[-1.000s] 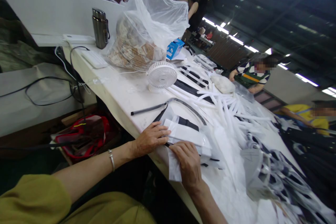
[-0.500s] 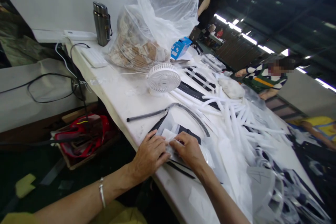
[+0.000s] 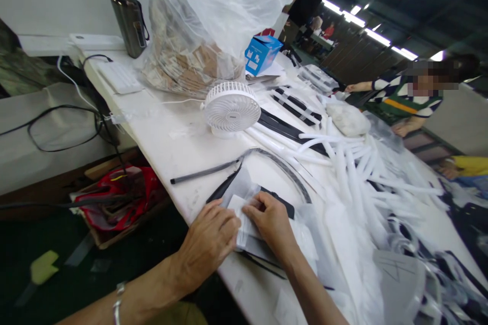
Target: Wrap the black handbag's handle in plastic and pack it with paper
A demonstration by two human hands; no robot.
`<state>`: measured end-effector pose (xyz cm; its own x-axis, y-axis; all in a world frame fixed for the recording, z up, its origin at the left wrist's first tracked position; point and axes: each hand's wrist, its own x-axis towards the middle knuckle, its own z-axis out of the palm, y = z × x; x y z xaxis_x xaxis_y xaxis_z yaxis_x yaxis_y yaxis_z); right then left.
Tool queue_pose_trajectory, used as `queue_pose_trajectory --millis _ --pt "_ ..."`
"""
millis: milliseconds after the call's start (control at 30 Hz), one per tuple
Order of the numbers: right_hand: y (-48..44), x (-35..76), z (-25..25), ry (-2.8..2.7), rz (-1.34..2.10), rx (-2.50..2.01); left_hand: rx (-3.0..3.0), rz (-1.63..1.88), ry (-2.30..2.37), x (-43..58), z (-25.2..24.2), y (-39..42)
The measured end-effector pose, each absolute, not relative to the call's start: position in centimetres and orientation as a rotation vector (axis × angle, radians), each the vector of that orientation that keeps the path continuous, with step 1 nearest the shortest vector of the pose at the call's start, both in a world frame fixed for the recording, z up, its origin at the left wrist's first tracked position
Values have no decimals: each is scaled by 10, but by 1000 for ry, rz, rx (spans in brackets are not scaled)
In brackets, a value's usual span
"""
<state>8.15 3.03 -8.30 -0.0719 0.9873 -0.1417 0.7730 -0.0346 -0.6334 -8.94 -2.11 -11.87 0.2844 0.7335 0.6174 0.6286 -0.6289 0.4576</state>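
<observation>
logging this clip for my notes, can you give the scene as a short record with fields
place: long white table, crowded workshop
left hand: flat on a white packet at the near table edge
right hand: curled on the same packet
by the hands: black strip, grey rod
further back: small fan, steel flask, big plastic bag, blue box, white tubes
others: a person across the table

I see white nearly everywhere: table (image 3: 171, 142), fan (image 3: 231, 107), tubes (image 3: 345, 175), packet (image 3: 244, 218). Black strips (image 3: 282, 131) cut through it. Box (image 3: 262, 53) is blue with white print. Flask (image 3: 127, 18) reads steel grey, black strap. Plastic bag (image 3: 229, 5) is translucent white over tan-brown contents. Red bag (image 3: 122, 198) below the table. Co-worker's top (image 3: 400, 99): black-white check, green front, orange stripe. Sponge (image 3: 43, 266) is yellow.
</observation>
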Motion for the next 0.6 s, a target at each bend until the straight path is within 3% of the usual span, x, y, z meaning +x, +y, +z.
queue_pose_trajectory --millis 400,600 --pt "48 73 -83 -1703 874 -1918 2708 931 1182 -89 -126 -24" --pt "21 95 -40 -1479 903 -1809 2740 881 1195 -90 -123 -25"
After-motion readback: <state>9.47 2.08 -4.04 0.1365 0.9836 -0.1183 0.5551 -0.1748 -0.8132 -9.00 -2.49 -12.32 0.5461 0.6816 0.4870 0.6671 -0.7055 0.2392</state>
